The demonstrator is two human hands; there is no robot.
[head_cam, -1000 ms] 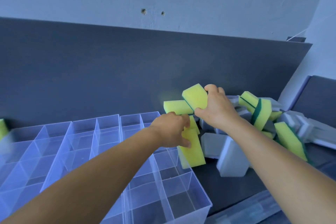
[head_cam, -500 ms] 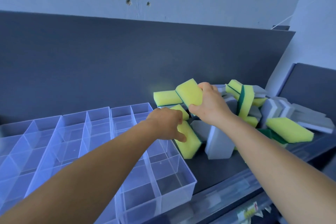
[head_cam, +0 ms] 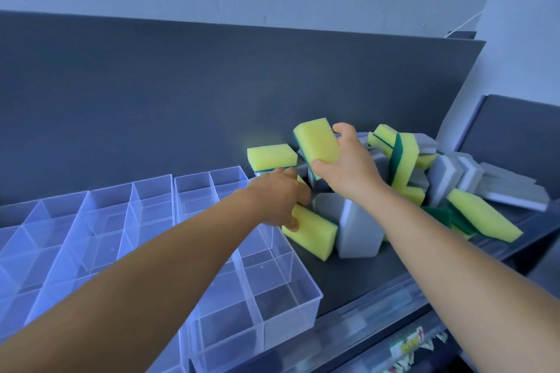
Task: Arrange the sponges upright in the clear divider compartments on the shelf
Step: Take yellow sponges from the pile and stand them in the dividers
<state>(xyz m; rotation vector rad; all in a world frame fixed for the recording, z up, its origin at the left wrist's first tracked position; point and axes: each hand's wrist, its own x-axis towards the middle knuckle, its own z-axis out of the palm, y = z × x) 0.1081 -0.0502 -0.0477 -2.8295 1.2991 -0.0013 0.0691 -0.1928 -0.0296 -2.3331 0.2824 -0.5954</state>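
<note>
At the shelf's front edge, the clear divider holds no sponges in any visible compartment. Just beyond its right end, the left hand keeps its fingers curled around a yellow sponge that leans against a grey sponge. Farther back, the right hand pinches a second yellow sponge, now raised clear of the sponge pile near the shelf's back panel. Both sponges appear ready for transfer; insertion is not yet started.
</note>
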